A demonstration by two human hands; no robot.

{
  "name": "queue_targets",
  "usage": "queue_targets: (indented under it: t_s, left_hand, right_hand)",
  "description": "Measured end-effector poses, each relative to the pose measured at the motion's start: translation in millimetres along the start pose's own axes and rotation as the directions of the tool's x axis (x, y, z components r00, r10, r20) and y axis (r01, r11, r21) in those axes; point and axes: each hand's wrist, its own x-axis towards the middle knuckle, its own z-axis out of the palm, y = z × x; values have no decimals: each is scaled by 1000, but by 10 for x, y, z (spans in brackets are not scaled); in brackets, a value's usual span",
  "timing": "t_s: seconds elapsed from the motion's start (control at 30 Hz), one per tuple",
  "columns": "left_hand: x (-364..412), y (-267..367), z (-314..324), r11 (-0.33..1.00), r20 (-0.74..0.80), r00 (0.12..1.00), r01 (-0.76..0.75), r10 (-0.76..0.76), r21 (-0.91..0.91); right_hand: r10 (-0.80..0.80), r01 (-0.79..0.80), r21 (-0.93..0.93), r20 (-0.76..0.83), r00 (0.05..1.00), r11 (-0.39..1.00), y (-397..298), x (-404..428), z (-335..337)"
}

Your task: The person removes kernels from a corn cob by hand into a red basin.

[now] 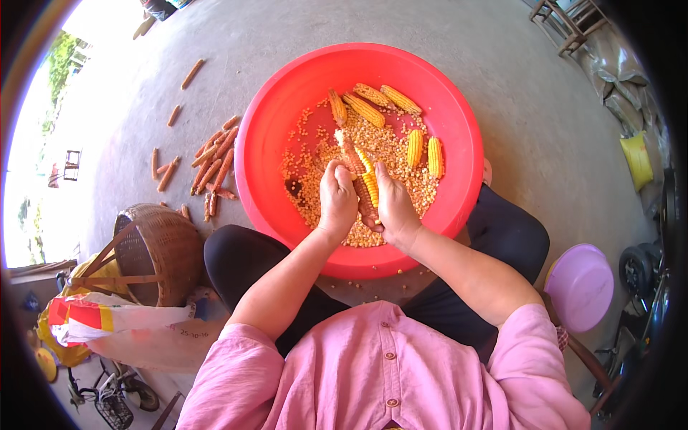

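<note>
Between my two hands is a partly shelled ear of dried corn (351, 156). Bare reddish cob shows on its left side, and rows of yellow kernels remain along its right. My left hand (338, 196) grips it from the left, thumb on top. From the right, my right hand (396, 204) holds its lower part, with the thumb against the kernel rows. Below them, loose corn kernels (322, 196) cover much of the bottom of a large red plastic basin (258, 156). Several unshelled ears of corn (400, 99) lie on the kernels towards the far side and the right.
Bare corncobs (215, 156) are heaped on the concrete floor (516, 107), left of the basin. A woven bamboo basket (177, 252) lies tipped by my left knee, near a printed plastic sack (145, 333). At right are a purple plastic basin (583, 287) and a wheeled vehicle (639, 269).
</note>
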Motion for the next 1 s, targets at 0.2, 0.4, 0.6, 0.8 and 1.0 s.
queue_targets:
  t_s: [0.2, 0.4, 0.6, 0.8, 1.0]
  left_hand:
    - [-32, 107, 80, 925, 154, 955, 286, -253, -249]
    - [-132, 51, 132, 929, 206, 948, 287, -241, -233]
    - [-73, -217, 137, 999, 224, 975, 21, -9, -50]
    - [-236, -63, 131, 951, 319, 929, -253, 187, 180]
    - [-260, -20, 120, 981, 317, 931, 196, -180, -17]
  right_hand:
    - [-411, 393, -255, -20, 911, 884, 72, 134, -27]
    - [-386, 382, -345, 62, 921, 857, 11, 174, -50]
    - [-418, 378, -399, -15, 908, 835, -301, 350, -144]
    - [-275, 277, 29, -47, 960, 961, -388, 303, -55]
    - [-289, 292, -2, -136, 948, 956, -406, 251, 41]
